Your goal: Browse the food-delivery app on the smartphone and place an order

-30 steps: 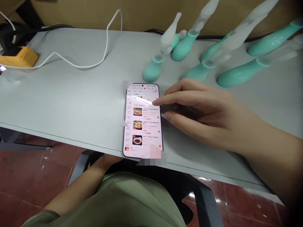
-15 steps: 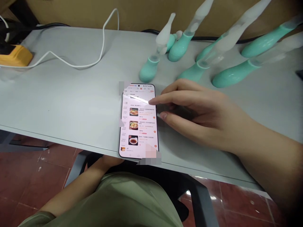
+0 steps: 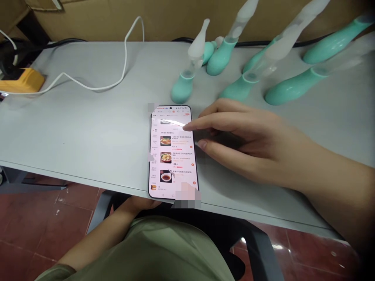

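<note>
A phone [image 3: 172,152] lies face up at the front edge of the grey table [image 3: 88,128], its lit screen showing a list with food pictures. My right hand [image 3: 249,136] rests on the table beside it, fingers stretched out, the forefinger tip touching the screen's upper right part. My left hand [image 3: 140,203] is below the table edge under the phone's near end; only part of it shows and its fingers are hidden.
Several teal bottles with frosted clear tops [image 3: 187,74] stand and lean at the back right. A white cable [image 3: 96,84] loops across the back left toward a yellow power strip [image 3: 20,80]. Cardboard lines the far side; red floor tiles lie below.
The view shifted slightly; my right forefinger stays on the upper screen and the list looks much the same. The left hand has not visibly moved.
</note>
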Tool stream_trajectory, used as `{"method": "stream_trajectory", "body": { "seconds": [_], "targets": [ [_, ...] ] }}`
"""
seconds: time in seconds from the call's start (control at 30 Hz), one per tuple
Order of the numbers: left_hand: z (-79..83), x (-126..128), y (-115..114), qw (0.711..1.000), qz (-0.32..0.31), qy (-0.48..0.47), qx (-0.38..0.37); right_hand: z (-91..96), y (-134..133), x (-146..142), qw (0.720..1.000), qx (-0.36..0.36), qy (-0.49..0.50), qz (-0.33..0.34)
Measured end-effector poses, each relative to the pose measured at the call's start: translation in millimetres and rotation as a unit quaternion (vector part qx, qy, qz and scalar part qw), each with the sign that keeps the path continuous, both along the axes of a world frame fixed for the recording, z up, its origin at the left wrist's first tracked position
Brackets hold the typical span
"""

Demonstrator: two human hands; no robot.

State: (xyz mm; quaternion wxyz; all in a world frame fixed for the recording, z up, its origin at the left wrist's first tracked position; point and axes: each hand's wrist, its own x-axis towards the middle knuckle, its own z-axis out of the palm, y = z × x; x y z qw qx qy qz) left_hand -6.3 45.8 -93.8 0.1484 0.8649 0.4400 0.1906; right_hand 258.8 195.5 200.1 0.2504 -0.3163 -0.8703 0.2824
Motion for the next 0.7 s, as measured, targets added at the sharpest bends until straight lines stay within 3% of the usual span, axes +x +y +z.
{"method": "stream_trajectory", "body": {
  "seconds": [0.13, 0.33, 0.57, 0.7],
  "targets": [
    [5.1, -2, 4, 0.998, -0.042, 0.01, 0.051, 0.1, 1, 0, 1.0, 0.0, -0.005, -0.003],
    [6.6, 4, 5, 0.998, -0.03, 0.014, -0.053, 0.4, 3, -1, 1.0, 0.001, -0.001, 0.01],
    [17.5, 4, 3, 0.998, -0.02, -0.016, -0.061, 2.2, 2, -2, 1.0, -0.011, -0.008, 0.004],
    [15.6, 5, 3, 0.998, -0.018, -0.013, -0.052, 1.7, 1, -2, 1.0, -0.006, -0.007, 0.002]
  ]
}}
